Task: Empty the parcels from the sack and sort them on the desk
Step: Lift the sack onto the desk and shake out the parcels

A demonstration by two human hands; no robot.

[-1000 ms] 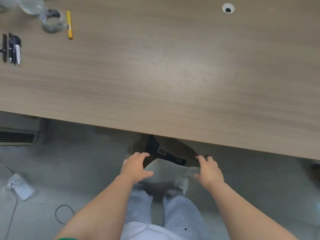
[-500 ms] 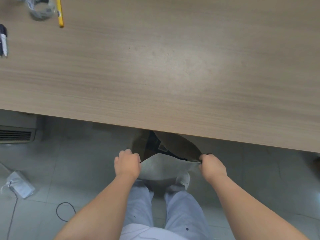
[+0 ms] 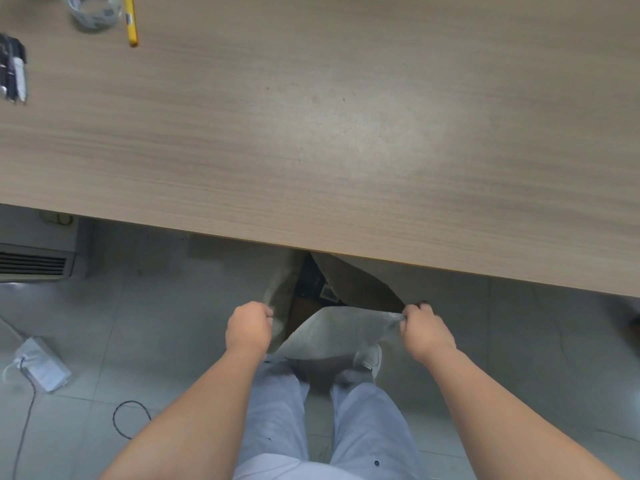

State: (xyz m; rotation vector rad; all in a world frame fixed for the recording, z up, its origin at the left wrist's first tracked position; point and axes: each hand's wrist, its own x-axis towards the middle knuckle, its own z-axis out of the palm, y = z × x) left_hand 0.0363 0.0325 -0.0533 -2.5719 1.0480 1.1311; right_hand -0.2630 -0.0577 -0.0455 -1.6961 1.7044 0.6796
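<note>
Gripping the sack by its mouth at floor level, just off the near edge of the worktop: left hand closed in a fist on the left lip of the grey fabric, right hand closed in a fist on the right lip, fingers curled tight around a bunched fold. Mouth stretched open between the two fists, near flap hanging towards the legs, far side tucked under the near edge of the worktop. Dark parcels lay inside the opening, partly hidden, number impossible to tell; a pale label visible on one. Grey trousers and one light shoe stood directly below the sack on the tiled floor. Up at the far left corner of the worktop sat a roll of clear tape, a yellow pen just beside it, and a cluster of dark markers by the left edge. On the floor to the left lay a white adapter with a thin cable trailing nearby.
</note>
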